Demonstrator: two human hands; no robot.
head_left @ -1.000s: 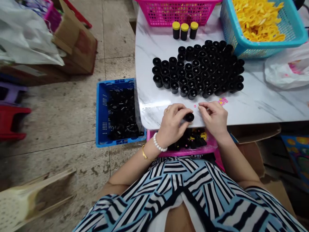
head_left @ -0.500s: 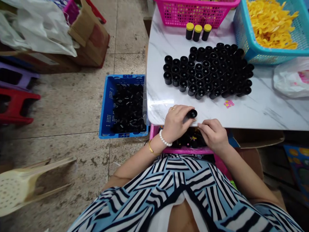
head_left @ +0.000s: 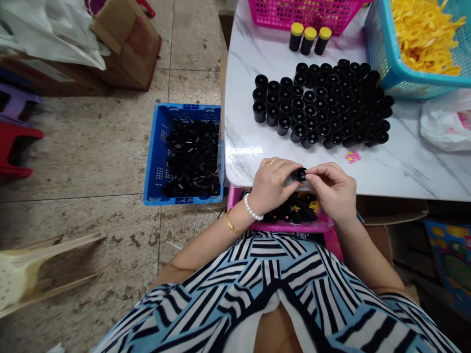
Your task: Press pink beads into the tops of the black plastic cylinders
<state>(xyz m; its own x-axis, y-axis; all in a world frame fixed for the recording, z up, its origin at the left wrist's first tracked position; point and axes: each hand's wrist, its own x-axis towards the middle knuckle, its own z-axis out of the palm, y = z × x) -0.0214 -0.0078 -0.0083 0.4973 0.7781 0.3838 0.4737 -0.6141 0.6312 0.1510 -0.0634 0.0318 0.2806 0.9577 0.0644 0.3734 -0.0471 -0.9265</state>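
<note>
My left hand (head_left: 274, 184) is closed round a small black cylindrical container (head_left: 299, 174), its mouth turned toward the right. Thumb and forefinger of my right hand (head_left: 333, 189) are pinched together at that mouth; whatever they may hold is too small or hidden to make out. Both hands are over the table's front edge. Beneath them sits a pink basket (head_left: 290, 227) with black pieces and some yellow and pink bits inside. Beyond the hands, many black containers (head_left: 311, 110) of the same kind stand upright in a tight group. Small pink pieces (head_left: 353, 157) lie in front of that group.
Three black containers with yellow lids (head_left: 309, 40) stand at the back, before a pink basket (head_left: 305, 17). A turquoise basket (head_left: 423, 81) holds yellow rings at the right, near a white plastic bag (head_left: 447, 122). On the floor at left is a blue crate (head_left: 149, 162) of black parts.
My right hand has risen from above the pink basket to the mouth of the black container. My left hand keeps its hold, and the container has tipped toward the right hand.
</note>
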